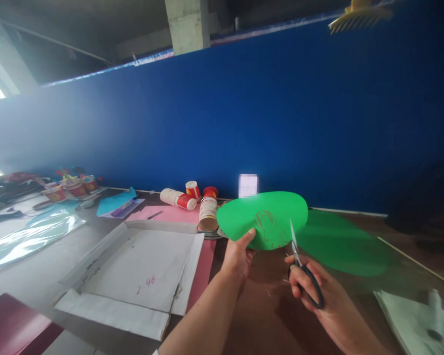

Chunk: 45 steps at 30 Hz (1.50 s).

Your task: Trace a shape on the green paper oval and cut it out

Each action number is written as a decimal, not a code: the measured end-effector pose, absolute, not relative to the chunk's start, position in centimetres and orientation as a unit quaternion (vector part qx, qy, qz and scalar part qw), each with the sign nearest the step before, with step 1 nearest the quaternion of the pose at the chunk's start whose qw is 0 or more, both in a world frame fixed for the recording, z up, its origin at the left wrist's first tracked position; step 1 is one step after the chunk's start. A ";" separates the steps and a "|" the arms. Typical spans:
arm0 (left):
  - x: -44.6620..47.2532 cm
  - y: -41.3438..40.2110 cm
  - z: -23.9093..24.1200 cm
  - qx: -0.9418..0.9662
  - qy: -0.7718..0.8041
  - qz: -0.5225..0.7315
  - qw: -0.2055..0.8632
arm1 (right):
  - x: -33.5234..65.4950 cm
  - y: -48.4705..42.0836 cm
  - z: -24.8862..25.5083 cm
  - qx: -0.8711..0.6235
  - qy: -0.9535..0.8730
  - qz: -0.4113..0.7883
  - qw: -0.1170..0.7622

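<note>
My left hand pinches the lower edge of a green paper sheet with a rounded outline and faint brown pencil marks, holding it up over the brown table. My right hand grips black-handled scissors, fingers through the loops. The blades point upward and touch the sheet's lower right edge. A second green paper piece lies flat on the table behind and to the right.
A shallow white cardboard tray lies left of my arm on pink paper. Paper cups stand and lie near the blue wall. Craft cups and blue paper sit at left; white papers at right.
</note>
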<state>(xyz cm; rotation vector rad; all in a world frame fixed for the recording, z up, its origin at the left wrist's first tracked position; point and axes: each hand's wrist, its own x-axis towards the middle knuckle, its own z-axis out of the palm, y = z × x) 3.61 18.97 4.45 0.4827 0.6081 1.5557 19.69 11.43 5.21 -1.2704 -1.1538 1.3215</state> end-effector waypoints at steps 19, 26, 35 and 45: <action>3.7 18.9 4.7 0.211 0.266 0.681 0.649 | 19.1 10.9 6.0 -0.503 -0.433 0.575 0.479; 4.3 18.4 4.5 0.204 0.286 0.678 0.646 | 18.5 10.9 6.3 -0.513 -0.410 0.562 0.502; 6.2 16.6 3.2 0.234 0.303 0.667 0.639 | 19.2 11.4 5.3 -0.540 -0.401 0.513 0.534; 6.7 15.9 3.4 0.221 0.303 0.666 0.645 | 19.3 11.6 4.7 -0.560 -0.403 0.490 0.532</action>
